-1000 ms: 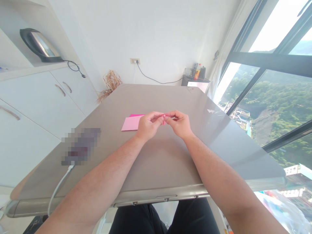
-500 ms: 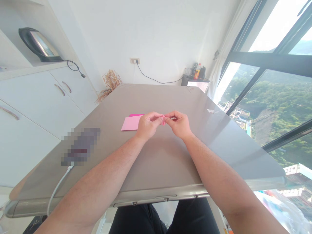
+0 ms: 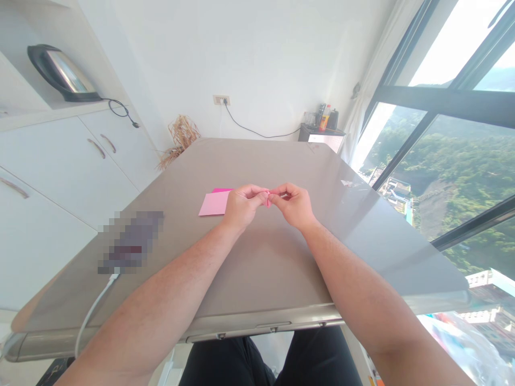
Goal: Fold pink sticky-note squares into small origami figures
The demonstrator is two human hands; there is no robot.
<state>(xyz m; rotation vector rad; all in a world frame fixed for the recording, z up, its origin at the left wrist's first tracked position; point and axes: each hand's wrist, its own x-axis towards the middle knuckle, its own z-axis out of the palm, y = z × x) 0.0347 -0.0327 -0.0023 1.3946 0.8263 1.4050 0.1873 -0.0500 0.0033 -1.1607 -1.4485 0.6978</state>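
Between my fingertips is a small pink piece of folded paper [image 3: 267, 200], mostly hidden by the fingers. My left hand [image 3: 243, 205] pinches it from the left, and my right hand [image 3: 293, 202] pinches it from the right, thumbs and forefingers almost meeting. Left of my left hand lie pale pink paper sheets [image 3: 212, 204] on the table, partly covered by that hand. A deeper pink sheet [image 3: 221, 190] shows along their far edge.
The grey-brown table [image 3: 257, 257] spreads around my hands. A blurred-out dark device [image 3: 134, 241] with a white cable [image 3: 94, 311] rests at the left. Beyond the table stand dried stalks [image 3: 182, 136] and a small cabinet [image 3: 322, 140] with bottles. A window [image 3: 442, 134] is at the right.
Both hands keep their pinch on the small pink paper, with hardly any finger movement. The whole view has shifted very slightly.
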